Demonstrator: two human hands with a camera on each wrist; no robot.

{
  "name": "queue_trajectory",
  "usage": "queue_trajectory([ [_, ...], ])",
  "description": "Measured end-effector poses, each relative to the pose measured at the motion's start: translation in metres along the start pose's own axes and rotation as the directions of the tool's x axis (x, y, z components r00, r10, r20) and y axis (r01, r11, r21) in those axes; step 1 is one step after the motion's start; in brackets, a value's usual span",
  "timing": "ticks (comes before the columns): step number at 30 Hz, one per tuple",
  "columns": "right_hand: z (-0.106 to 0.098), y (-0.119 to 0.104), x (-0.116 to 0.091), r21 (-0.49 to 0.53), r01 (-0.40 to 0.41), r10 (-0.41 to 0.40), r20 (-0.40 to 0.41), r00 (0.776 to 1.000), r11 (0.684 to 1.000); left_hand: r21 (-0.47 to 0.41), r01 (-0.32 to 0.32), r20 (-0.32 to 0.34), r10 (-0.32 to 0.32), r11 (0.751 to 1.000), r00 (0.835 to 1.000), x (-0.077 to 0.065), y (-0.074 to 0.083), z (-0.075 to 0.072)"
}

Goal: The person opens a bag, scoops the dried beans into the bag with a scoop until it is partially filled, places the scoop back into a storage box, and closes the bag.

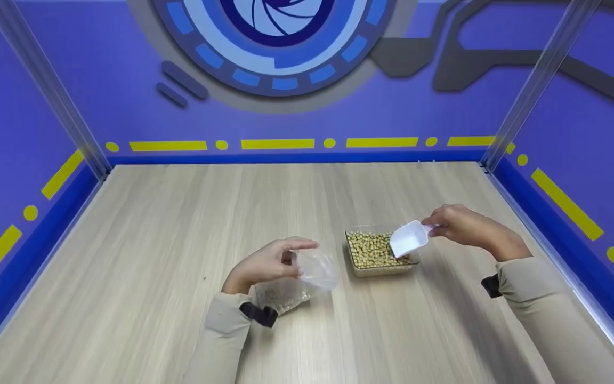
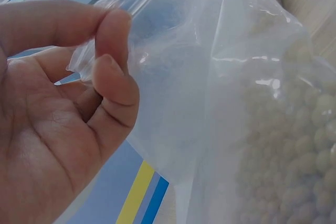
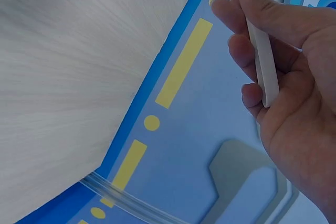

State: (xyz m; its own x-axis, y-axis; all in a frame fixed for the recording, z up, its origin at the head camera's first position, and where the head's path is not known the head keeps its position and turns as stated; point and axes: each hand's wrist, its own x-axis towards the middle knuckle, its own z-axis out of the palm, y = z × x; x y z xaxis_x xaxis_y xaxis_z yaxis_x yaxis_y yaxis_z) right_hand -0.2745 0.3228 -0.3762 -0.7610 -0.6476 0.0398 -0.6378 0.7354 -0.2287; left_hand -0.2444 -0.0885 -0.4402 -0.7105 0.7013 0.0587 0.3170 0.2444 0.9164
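My left hand (image 1: 269, 262) pinches the top edge of a clear plastic zip bag (image 1: 320, 271) between thumb and fingers. Pale round beans (image 2: 294, 150) fill the lower part of the bag in the left wrist view. To the right stands a clear rectangular container (image 1: 384, 272) heaped with yellowish soybeans (image 1: 368, 249). By its handle my right hand (image 1: 464, 226) grips a white plastic scoop (image 1: 409, 239), whose tip is over the container's right side, at the beans. The right wrist view shows the fingers curled round the scoop handle (image 3: 266, 72); there the scoop's bowl is mostly cut off.
A light wood-grain table (image 1: 152, 224) carries the bag and the container. Blue printed walls (image 1: 296, 125) with yellow marks enclose its back and sides, joined by metal corner posts (image 1: 531, 80). A small dark speck (image 1: 204, 278) lies left of the left hand.
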Motion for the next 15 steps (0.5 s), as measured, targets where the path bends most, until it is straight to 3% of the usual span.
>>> queue_trajectory([
  [15,-0.014,-0.016,0.004,-0.243,0.045,-0.041,0.020,0.999,0.969,0.014,0.018,-0.006,-0.018,1.000,1.000,0.000,0.001,0.000],
])
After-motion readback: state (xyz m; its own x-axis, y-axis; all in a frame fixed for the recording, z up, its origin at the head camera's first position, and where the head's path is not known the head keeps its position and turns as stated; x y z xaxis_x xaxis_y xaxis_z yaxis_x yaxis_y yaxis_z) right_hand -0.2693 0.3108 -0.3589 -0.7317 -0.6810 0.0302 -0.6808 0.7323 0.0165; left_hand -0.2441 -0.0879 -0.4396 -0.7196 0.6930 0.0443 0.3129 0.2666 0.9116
